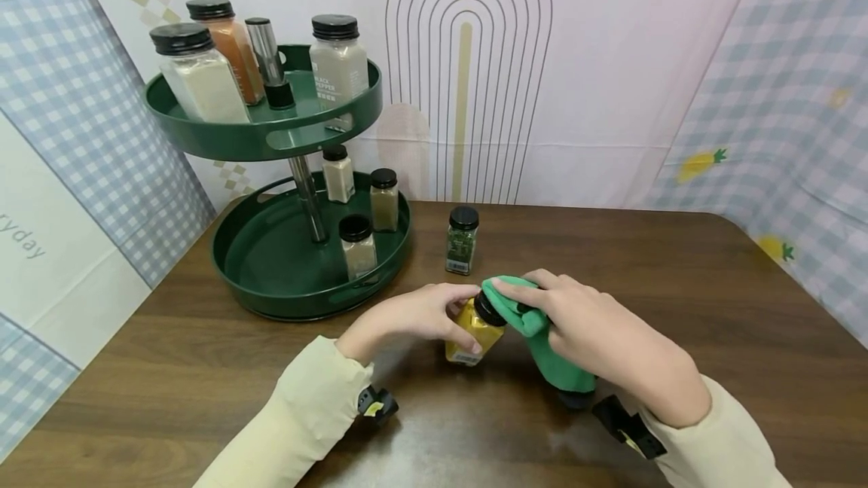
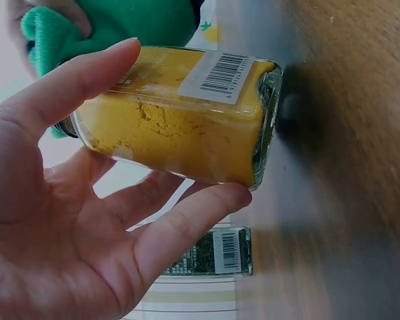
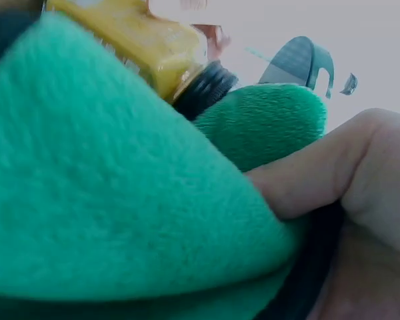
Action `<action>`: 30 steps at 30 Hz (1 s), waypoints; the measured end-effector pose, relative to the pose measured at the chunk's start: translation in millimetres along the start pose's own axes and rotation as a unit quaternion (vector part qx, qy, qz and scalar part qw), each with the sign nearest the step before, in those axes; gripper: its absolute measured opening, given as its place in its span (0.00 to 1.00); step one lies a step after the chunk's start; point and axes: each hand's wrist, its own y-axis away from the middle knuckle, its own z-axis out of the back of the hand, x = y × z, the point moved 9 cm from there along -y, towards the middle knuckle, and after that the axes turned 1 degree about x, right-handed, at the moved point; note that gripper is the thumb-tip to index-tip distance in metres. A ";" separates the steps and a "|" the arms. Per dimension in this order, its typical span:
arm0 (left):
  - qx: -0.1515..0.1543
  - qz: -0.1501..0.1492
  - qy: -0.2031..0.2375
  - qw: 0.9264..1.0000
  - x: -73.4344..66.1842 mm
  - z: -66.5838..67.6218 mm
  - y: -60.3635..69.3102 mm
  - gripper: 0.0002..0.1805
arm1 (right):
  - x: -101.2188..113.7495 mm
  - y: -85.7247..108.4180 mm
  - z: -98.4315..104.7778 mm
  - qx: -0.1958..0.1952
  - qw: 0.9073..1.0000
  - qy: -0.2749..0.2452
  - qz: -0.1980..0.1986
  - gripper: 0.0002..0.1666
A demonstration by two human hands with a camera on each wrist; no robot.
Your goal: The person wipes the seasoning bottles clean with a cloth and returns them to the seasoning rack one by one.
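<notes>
Nearest the person, the right hand [image 1: 586, 326] grips a green cloth [image 1: 559, 360], a fold of it pressed against the black lid [image 1: 487, 309] of a yellow jar [image 1: 478, 333]. The left hand [image 1: 427, 315] pinches that jar between thumb and fingers, tilted above the brown table [image 1: 610, 247], its lid toward the cloth; whether its base touches the wood I cannot tell. Just beyond stands a small jar of green flakes [image 1: 461, 243]. Farther left, a two-tier rack [image 1: 271, 247] carries small jars below, larger ones above, before a patterned curtain [image 1: 610, 59].
</notes>
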 end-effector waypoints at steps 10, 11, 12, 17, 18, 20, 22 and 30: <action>-0.005 -0.001 0.004 1.000 0.7 0.7 1.6 0.26 | -12.5 6.6 7.4 -0.005 0.998 0.048 -0.038 0.34; -0.004 -0.002 0.005 1.000 1.0 0.6 1.3 0.26 | -9.3 6.5 10.6 -0.021 0.998 0.046 -0.028 0.34; -0.003 -0.002 0.007 1.000 1.3 0.5 1.1 0.27 | -5.2 6.4 13.2 -0.035 0.998 0.043 -0.015 0.34; -0.003 -0.008 0.024 1.000 1.1 1.8 1.1 0.27 | 13.9 5.6 12.8 -0.049 0.997 0.015 0.052 0.35; -0.004 -0.007 0.027 1.000 1.5 2.2 0.9 0.27 | 14.8 5.7 11.7 -0.046 0.997 0.015 0.056 0.35; -0.006 -0.002 0.039 0.999 3.3 2.7 0.5 0.27 | 12.6 5.2 10.2 -0.044 0.998 0.015 0.050 0.35; -0.008 0.007 0.051 0.999 6.6 3.2 -0.3 0.28 | 6.8 4.6 9.7 -0.042 0.998 0.022 0.030 0.35; -0.014 0.063 0.139 0.988 23.6 5.9 1.9 0.28 | -14.1 1.8 14.0 -0.040 0.997 0.054 -0.038 0.28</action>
